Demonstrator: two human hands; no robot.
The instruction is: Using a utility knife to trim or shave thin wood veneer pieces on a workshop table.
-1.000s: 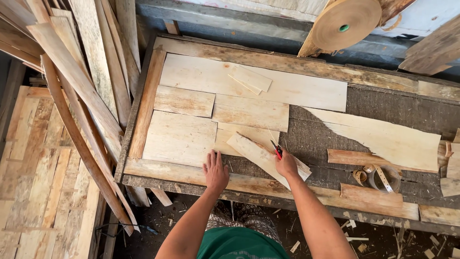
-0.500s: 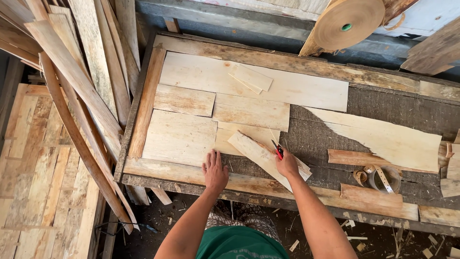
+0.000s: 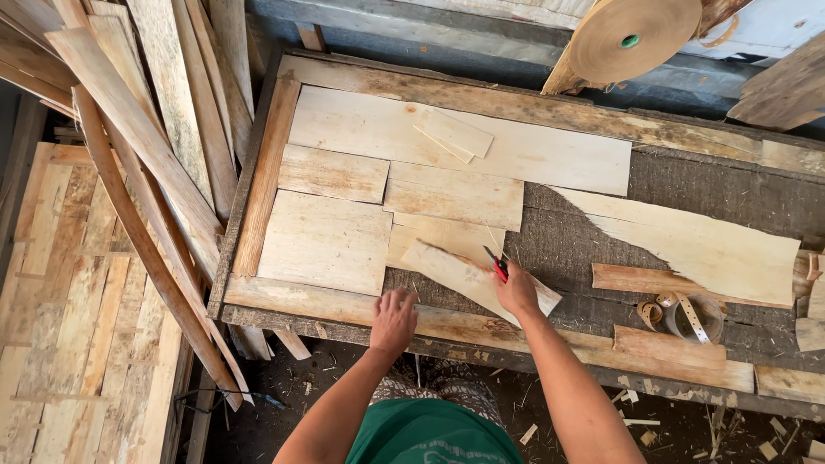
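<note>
One long pale thin wood strip (image 3: 468, 277) lies slanted on the desk (image 3: 550, 249). The right hand (image 3: 517, 292), on it, grips one red cutter (image 3: 496, 265); the left hand (image 3: 394, 320), fingers spread, rests beside it.

Veneer sheets (image 3: 455, 146) lie on the workbench (image 3: 344, 305), planks (image 3: 146, 155) leaning at its left, a tape roll (image 3: 636, 34) beyond its far edge, a small tape ring (image 3: 692, 316) near right.

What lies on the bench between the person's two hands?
In the head view, the near end of the slanted veneer strip lies between the left hand and right hand, with dark bench surface beneath; the right hand holds a red-handled cutter.
</note>
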